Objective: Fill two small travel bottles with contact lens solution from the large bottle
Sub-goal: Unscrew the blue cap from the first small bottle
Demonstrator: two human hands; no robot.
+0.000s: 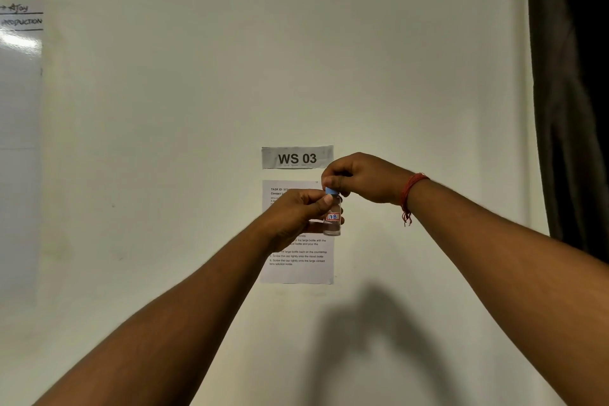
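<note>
Both my forearms reach up and forward from the bottom corners of the view; elbows and everything below are cut off by the frame edge. No tabletop is in view.

My left hand (298,212) is curled round the small bottle (332,219), thumb tip pressed at its neck, fingers wrapping behind the glass. Most of the bottle's left side is hidden by this hand. My right hand (357,180) comes down from above and pinches the blue cap (331,191) between thumb and fingertips; only a sliver of the cap shows. A red thread (410,194) is tied on my right wrist, loose ends hanging.

The bottle is clear, held upright in the air in front of the wall. A white label (333,216) with a red border reads "17B". The glass looks clear throughout; I cannot tell whether there is liquid inside.

Behind the hands, taped to the pale wall (164,142): a sign (297,157) reading "WS 03" and, below it, a printed instruction sheet (296,260), its middle lines blocked by my left hand. Legible lines mention the large bottle, the countertop and screwing caps on tightly. Far left, a glossy whiteboard (19,109), cut off, writing blurred. Far right, a dark curtain (573,109).
</note>
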